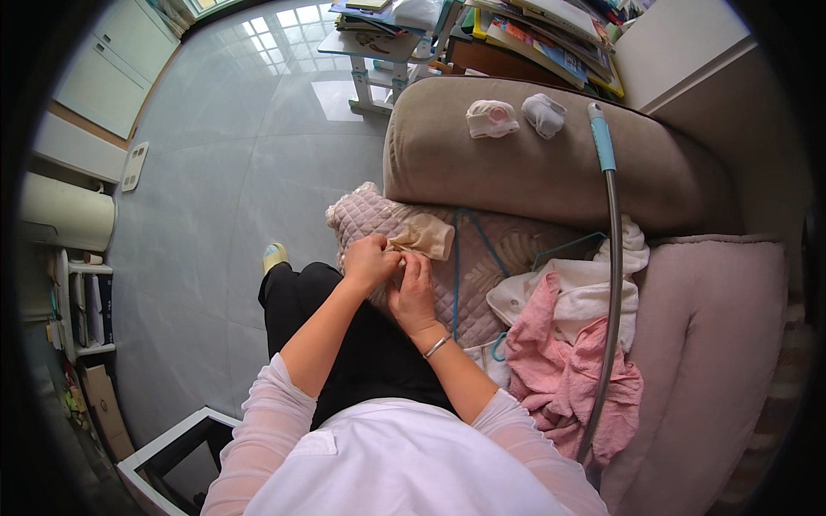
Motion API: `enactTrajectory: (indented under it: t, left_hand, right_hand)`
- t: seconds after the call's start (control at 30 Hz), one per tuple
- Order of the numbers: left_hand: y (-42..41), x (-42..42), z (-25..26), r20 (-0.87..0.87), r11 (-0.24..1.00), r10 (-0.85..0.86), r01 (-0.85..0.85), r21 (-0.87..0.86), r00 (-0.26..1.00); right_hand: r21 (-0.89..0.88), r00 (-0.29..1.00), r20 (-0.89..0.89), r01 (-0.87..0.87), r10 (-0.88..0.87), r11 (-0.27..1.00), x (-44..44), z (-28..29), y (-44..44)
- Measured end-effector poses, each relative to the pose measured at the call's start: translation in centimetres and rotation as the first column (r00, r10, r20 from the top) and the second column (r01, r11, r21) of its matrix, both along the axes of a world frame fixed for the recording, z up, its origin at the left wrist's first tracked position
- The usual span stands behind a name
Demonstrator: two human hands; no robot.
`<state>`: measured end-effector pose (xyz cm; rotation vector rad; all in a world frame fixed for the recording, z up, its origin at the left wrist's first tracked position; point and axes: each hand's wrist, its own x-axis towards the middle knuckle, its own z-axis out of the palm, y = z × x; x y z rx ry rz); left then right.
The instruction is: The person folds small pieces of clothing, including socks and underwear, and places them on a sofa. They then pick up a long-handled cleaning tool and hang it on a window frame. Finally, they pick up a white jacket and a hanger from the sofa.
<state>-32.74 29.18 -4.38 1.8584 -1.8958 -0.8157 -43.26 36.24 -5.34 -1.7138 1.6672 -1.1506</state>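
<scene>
Both my hands meet over the edge of a quilted sofa cover. My left hand (372, 261) pinches the near end of a small cream-coloured cloth item (429, 237), perhaps a sock. My right hand (415, 293), a bracelet at its wrist, has its fingertips closed at the same item's edge, beside the left fingers. A blue clothes hanger (457, 271) lies on the quilted cover (368, 216) just right of the hands. Two small rolled socks, one white and pink (492, 119), one grey (544, 116), rest on the sofa arm.
A pink towel (574, 374) and white cloth (581, 290) lie heaped on the sofa's right side. A metal pole with a blue grip (613, 258) crosses them. Books (548, 45) are piled behind the sofa arm (445, 155). A white-framed bin or box (181, 451) stands at lower left.
</scene>
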Motion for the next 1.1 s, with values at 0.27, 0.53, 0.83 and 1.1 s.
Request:
enactTrajectory:
  t: [0.27, 0.53, 0.83, 1.1]
  left_hand:
    - [1.9, 1.2, 0.3, -0.669, 0.834, 0.367, 0.089, 0.544, 0.646]
    - [2.6, 1.6, 0.3, -0.748, 0.849, 0.268, 0.218, 0.481, 0.607]
    - [3.5, 0.3, 0.7, -0.875, 0.883, 0.295, 0.239, 0.403, 0.385]
    - [4.0, 1.9, -0.3, -0.909, 0.901, 0.410, 0.122, 0.416, 0.070]
  right_hand:
    - [0.087, 0.991, 0.108, 0.073, -0.082, 0.994, -1.5, -1.6, -1.3]
    - [0.532, 0.439, 0.827, -0.404, -0.352, 0.744, -4.1, -1.5, -2.9]
    - [0.547, 0.308, 0.836, -0.532, -0.455, 0.646, -5.3, -1.6, -2.1]
    - [0.495, 0.351, 0.862, -0.431, -0.366, 0.754, -5.2, 1.5, -0.2]
